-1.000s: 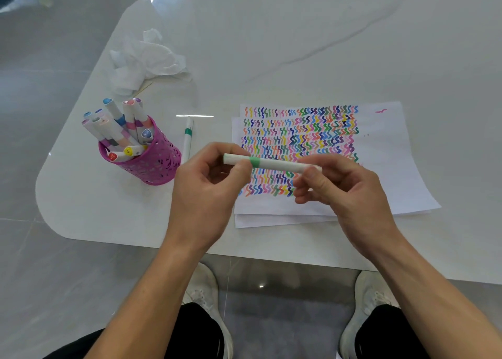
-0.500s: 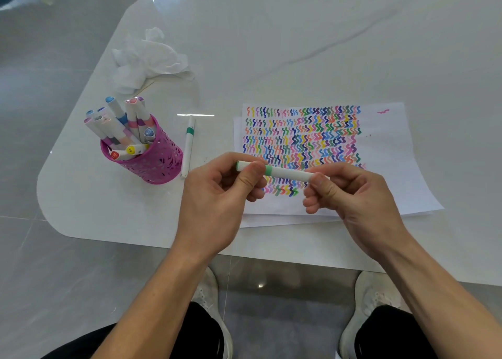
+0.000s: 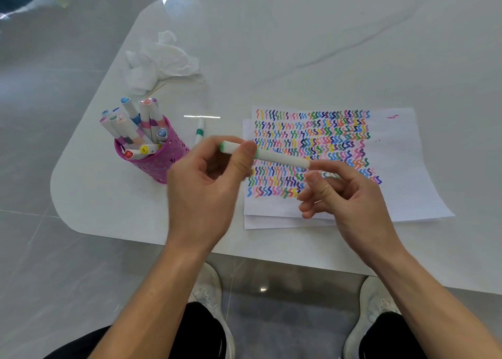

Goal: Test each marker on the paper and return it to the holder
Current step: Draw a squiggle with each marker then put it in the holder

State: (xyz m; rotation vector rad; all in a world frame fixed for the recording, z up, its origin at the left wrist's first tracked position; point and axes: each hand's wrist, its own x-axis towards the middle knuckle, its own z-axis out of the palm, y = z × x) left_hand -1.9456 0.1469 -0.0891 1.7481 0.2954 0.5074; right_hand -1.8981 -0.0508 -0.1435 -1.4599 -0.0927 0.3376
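Observation:
My left hand [image 3: 209, 185] grips a white marker with a green band [image 3: 279, 158] by its left part and holds it level above the left edge of the paper [image 3: 402, 174]. The sheet carries rows of coloured squiggles. My right hand [image 3: 347, 195] sits just right of the marker's end, fingers loosely curled and apart, nothing visibly in them. The pink perforated holder [image 3: 173, 152] stands left of my hands with several capped markers in it. A second green-banded marker [image 3: 200, 131] lies on the table between holder and paper, partly hidden by my left hand.
Crumpled white tissue [image 3: 160, 60] lies behind the holder near the rounded table corner. The white table [image 3: 298, 46] stretches away behind the paper. Its front edge runs just under my wrists, with my shoes and the grey floor below.
Both hands held the marker by its ends before. Now my right hand has come off it, and my left hand has carried the marker to the left.

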